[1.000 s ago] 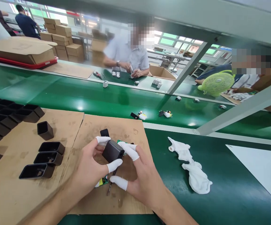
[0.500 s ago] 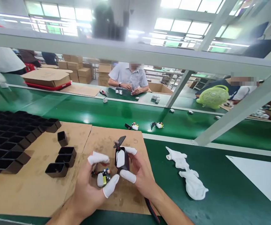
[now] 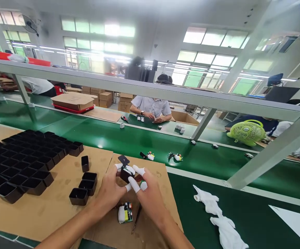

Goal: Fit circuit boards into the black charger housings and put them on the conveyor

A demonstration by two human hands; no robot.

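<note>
A small black plastic case (image 3: 125,175) with a white-topped part inside and a black flap at its upper end is held between my two hands. My left hand (image 3: 111,188) grips its left side, and my right hand (image 3: 148,190) grips the right; white finger cots cover the thumbs and forefingers. Below them, a circuit board (image 3: 124,213) with white and yellow parts lies on the cardboard (image 3: 98,221). A thin dark tool (image 3: 137,219) rests beside the board. Behind my right fingers a green and white object (image 3: 143,185) shows only in part.
Rows of black cases (image 3: 30,159) cover the left cardboard, with several loose ones nearer. Two boards (image 3: 176,157) lie on the green belt (image 3: 108,138). White gloves (image 3: 225,221) lie at right. A slanted post (image 3: 269,148) stands right; a person (image 3: 151,109) works opposite.
My left hand has moved from around the circuit board to the black case, which both hands now hold. The board stays on the cardboard. The view has tilted up and shifted left.
</note>
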